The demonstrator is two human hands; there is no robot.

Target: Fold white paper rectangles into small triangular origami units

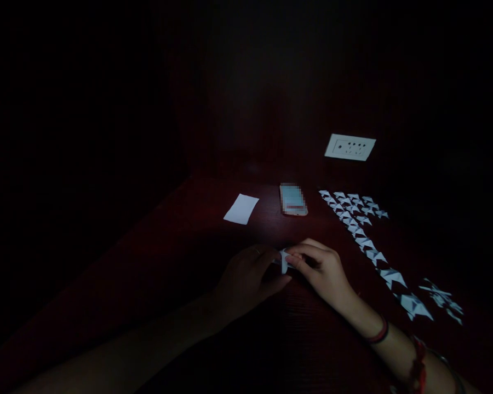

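Between my two hands is a small piece of white paper (pixel 284 262), folded or curled, low over the dark red table. My left hand (pixel 250 273) lies in shadow and pinches the paper's left side, with a ring on one finger. From the right, my right hand (pixel 318 268) grips the other side between thumb and fingers. Parts of the paper are hidden by the fingers. Beyond my hands lies a flat white sheet (pixel 241 209). To the right, several folded white paper pieces (pixel 363 242) stand in rows running away from me.
A phone (pixel 293 199) with a lit, blurred screen lies behind my hands. Narrow white paper scraps (pixel 441 299) are heaped at the right. A white socket plate (pixel 350 148) is on the wall at the back. The surroundings are very dark.
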